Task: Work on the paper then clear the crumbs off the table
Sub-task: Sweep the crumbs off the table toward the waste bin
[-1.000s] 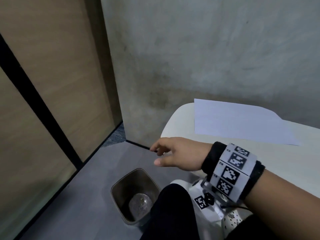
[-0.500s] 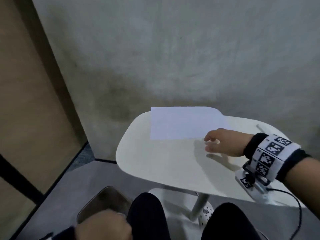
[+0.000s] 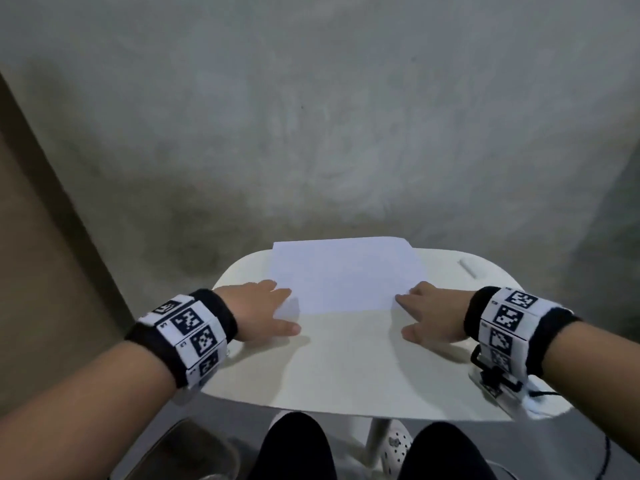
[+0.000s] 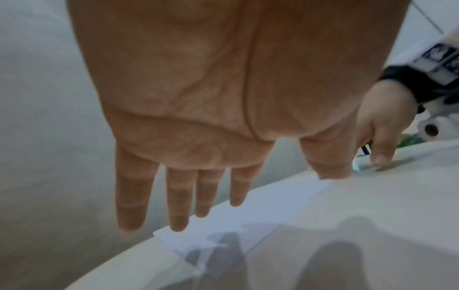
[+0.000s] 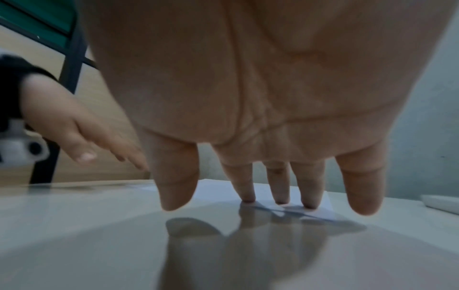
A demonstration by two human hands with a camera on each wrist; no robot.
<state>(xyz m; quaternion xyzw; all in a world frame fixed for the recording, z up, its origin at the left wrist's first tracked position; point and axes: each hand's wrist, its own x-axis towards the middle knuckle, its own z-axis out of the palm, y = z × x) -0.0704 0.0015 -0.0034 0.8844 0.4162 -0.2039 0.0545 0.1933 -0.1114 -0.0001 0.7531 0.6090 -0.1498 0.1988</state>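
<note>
The white sheet of paper point(image 3: 346, 275) lay flat at the far side of the small white table point(image 3: 346, 362), its far edge hanging a little past the rim toward the concrete wall. The left hand point(image 3: 258, 311) rested at the sheet's near left corner and the right hand point(image 3: 431, 315) at its near right corner, one on each side, which looked like a way to pin and square the sheet before working on it.

Both hands were spread, fingers straight and apart, gripping nothing. On the right, three middle fingertips point(image 5: 280, 200) pressed down on the corner of the paper, with the thumb and little finger off to the sides above bare tabletop. On the left, the fingers point(image 4: 203, 198) stretched over the sheet's edge; the wrist view was soft, so whether they actually touched it or hovered just above I could not say.

A small pale oblong object point(image 3: 469, 266), too blurred to name, sat well apart at the far right of the table. No crumbs showed on the surface, so the clearing step seemed some way off.
</note>
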